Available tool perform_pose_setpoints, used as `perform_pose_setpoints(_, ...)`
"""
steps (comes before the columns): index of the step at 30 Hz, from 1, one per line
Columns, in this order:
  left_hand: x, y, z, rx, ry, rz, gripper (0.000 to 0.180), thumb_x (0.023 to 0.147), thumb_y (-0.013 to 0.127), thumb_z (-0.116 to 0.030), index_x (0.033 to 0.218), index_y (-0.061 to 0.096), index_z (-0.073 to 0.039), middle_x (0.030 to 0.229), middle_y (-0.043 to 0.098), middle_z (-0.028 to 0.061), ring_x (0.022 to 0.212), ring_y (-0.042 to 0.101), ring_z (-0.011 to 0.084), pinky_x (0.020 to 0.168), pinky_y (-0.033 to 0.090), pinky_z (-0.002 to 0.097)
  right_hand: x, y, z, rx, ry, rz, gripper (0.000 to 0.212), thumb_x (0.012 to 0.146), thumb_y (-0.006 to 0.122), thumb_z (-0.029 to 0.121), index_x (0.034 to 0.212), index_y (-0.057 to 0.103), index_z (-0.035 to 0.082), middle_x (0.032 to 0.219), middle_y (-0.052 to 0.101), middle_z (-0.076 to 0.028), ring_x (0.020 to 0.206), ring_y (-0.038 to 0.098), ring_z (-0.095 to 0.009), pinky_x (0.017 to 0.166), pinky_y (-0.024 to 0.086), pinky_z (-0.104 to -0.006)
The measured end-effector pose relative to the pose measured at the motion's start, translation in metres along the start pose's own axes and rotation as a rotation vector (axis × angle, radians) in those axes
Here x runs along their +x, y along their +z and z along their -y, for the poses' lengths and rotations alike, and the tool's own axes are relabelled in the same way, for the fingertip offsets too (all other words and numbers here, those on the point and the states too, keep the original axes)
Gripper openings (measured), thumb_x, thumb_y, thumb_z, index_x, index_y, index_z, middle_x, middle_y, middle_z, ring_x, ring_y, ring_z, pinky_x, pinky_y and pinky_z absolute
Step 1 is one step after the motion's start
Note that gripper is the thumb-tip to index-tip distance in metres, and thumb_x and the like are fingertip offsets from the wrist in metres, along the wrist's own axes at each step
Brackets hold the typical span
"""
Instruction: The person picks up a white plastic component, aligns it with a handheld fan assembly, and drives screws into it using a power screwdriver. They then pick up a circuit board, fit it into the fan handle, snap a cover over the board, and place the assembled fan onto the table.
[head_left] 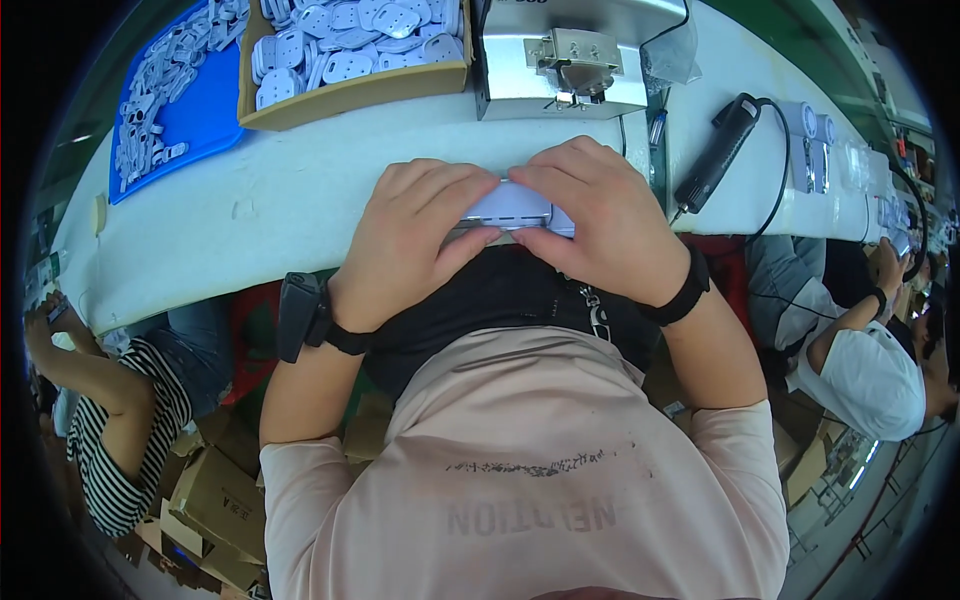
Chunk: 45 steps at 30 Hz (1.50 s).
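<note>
Between my two hands, at the near edge of the white table, is a pale lavender-white plastic casing [508, 207] with a row of dark slots along it. My left hand [415, 225] grips its left end, thumb on the near side and fingers over the far side. On the right end, my right hand [590, 215] holds it the same way. The fingers of both hands cover the ends of the casing. Each of my wrists wears a black band, and a black box-shaped device [300, 318] sits on the left one.
Beyond my hands stand a blue tray [205, 112] of small grey-white parts, a cardboard box [360, 104] of white plastic pieces and a silver metal machine [510, 65]. A black corded electric screwdriver [722, 150] lies to the right. People sit at both sides; cardboard cartons [215, 500] are on the floor.
</note>
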<state>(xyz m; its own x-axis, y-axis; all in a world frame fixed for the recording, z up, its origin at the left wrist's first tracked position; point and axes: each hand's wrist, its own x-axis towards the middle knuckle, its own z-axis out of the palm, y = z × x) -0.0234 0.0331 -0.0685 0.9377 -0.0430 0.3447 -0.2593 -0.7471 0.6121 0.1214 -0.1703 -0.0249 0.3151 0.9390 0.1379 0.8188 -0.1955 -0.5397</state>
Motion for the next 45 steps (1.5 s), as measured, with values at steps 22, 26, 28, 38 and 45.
perform_pose_setpoints(22,0.001,-0.002,0.003,0.080,0.039,-0.029,0.049,0.081,0.082,-0.022,0.123,0.066,-0.004,0.115,0.067,0.0110,0.104,0.063,0.0320,0.089,0.048,0.0453,0.016,-0.001,0.003,-0.038,-0.018,0.098,0.047,0.076,0.081,0.017,0.120,0.070,0.004,0.111,0.069,-0.011,0.105,0.064,-0.033,0.094,0.049,-0.0440)
perform_pose_setpoints(26,0.003,0.000,-0.004,0.064,0.003,-0.007,0.048,0.082,0.081,-0.027,0.122,0.066,-0.005,0.113,0.067,0.0096,0.104,0.063,0.0306,0.088,0.049,0.0442,0.019,-0.014,-0.005,-0.002,-0.005,0.193,0.050,0.077,0.080,0.015,0.123,0.069,0.002,0.115,0.070,-0.014,0.110,0.063,-0.037,0.100,0.048,-0.0464)
perform_pose_setpoints(28,-0.003,0.000,-0.005,0.135,-0.021,-0.016,0.048,0.082,0.081,-0.028,0.122,0.066,-0.006,0.112,0.067,0.0092,0.104,0.063,0.0299,0.089,0.049,0.0435,0.012,-0.019,-0.002,-0.030,-0.012,0.123,0.053,0.076,0.080,0.015,0.126,0.068,0.001,0.120,0.069,-0.017,0.116,0.063,-0.038,0.106,0.047,-0.0462)
perform_pose_setpoints(38,-0.186,-0.154,0.038,0.460,-0.911,-0.641,0.036,0.096,0.073,-0.023,0.125,0.071,-0.002,0.115,0.075,0.0161,0.103,0.072,0.0301,0.092,0.056,0.0388,-0.077,-0.075,-0.021,0.110,0.273,-0.346,0.039,0.084,0.079,0.007,0.121,0.069,-0.001,0.122,0.069,-0.017,0.116,0.065,-0.033,0.102,0.050,-0.0398)
perform_pose_setpoints(45,-0.252,-0.231,0.196,0.709,-1.084,-0.781,0.058,0.107,0.059,-0.046,0.136,0.066,0.004,0.126,0.072,0.0251,0.114,0.069,0.0369,0.101,0.053,0.0426,-0.143,-0.110,-0.122,-0.177,0.695,-0.848,0.026,0.094,0.077,0.014,0.114,0.073,-0.001,0.101,0.074,-0.012,0.093,0.071,-0.020,0.085,0.055,-0.0316)
